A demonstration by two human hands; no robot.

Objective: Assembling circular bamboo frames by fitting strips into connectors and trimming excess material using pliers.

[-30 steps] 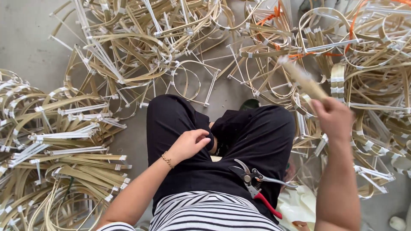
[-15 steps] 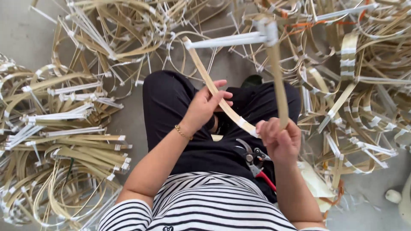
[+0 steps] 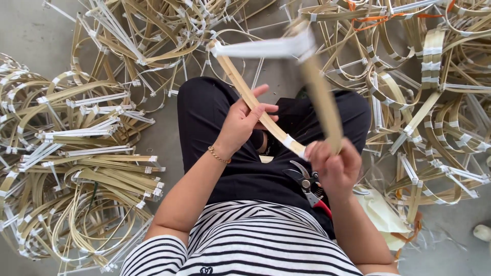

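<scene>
A bent bamboo strip frame (image 3: 266,48) with white tape at its corners hangs over my lap. My right hand (image 3: 332,166) grips its lower end, where two strips meet at a taped joint. My left hand (image 3: 244,122) wraps around the left strip about halfway up, thumb on top; a gold bracelet is on that wrist. Red-handled pruning shears (image 3: 309,186) lie on my black trousers just under my right hand.
Heaps of curved bamboo strips bound with white tape surround me: a pile at the left (image 3: 66,153), one ahead (image 3: 153,41), one at the right (image 3: 434,92). Orange cord (image 3: 378,18) runs through the far right pile. Grey concrete floor (image 3: 30,30) shows between piles.
My right hand pulled a taped frame out of the right pile and brought it over my lap. My left hand rose from my thigh and took hold of the frame's left strip.
</scene>
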